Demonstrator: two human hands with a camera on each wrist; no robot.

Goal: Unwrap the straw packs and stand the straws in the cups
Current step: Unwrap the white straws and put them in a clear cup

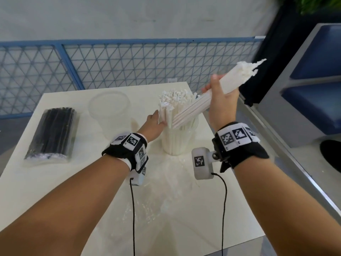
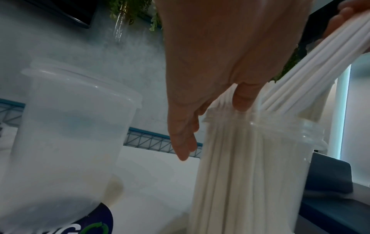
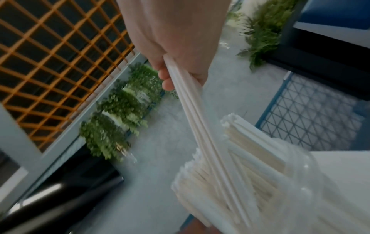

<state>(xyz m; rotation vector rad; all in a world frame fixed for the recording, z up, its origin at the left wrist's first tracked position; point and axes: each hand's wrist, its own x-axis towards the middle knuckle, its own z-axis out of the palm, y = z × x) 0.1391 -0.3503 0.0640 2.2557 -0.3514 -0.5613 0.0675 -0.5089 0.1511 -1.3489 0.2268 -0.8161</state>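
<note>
Your forearms fill the near edge, w/ a crumpled clear wrapper lying on the white table between them. Your right hand is curled round a bundle of white straws, held at a slant; its low end dips into the straw-filled cup, top end up and to the right. Your left hand lies flat, fingers straight, pressing against the left side of the standing straws just above the cup rim, holding nothing. An empty clear cup stands just left of the full one. At far left lies a black straw pack, unopened, flat on the table.
</note>
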